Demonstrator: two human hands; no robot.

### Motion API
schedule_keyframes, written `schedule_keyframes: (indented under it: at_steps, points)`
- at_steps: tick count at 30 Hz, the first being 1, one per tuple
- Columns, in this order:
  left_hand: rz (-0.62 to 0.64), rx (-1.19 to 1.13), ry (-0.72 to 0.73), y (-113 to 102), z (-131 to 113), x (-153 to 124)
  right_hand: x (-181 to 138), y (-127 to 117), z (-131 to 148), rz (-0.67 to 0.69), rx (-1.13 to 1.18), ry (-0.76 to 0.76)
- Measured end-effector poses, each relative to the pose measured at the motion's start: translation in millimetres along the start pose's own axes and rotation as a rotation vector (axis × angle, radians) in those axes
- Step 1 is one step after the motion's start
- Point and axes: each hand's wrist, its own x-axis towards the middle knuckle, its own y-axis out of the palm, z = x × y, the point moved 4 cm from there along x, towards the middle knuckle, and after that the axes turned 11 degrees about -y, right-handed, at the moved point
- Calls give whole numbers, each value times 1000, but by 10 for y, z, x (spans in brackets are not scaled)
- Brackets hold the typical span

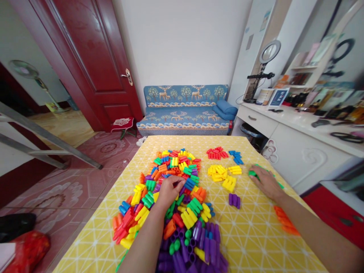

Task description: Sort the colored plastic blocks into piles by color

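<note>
A large mixed heap of bullet-shaped plastic building pieces [189, 218] covers the table's middle. My left hand [170, 190] is over this heap with thumb and fingers pinched together. A blue piece [189, 184] lies right at its fingertips; whether it is gripped cannot be made out. On the right side, my right hand [266, 182] is lowered over green building pieces [253, 173], its fingers curled onto one and hiding part of the group. Orange pieces [285, 221] lie beneath my right forearm. Purple pieces [234, 200] are left of that hand.
Separate groups of red pieces [217, 153], blue pieces [236, 157] and yellow pieces [222, 173] lie on the yellow tablecloth [247, 235]. A blue sofa [184, 113] stands beyond the table. To the right is a white dresser [301, 146], to the left a metal ladder [51, 142].
</note>
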Motion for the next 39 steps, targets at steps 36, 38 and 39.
schedule_keyframes:
  at_steps: [36,38,39]
  points:
    - [42,-36,-12,9,-32,-13,312,-81,2736,-69,1120,-26]
    - [41,-26,-17,10,-31,-13,298,-74,2739,-84,1122,-33]
    - [46,-23,-19,12,-30,-13,294,-73,2742,-91,1121,-35]
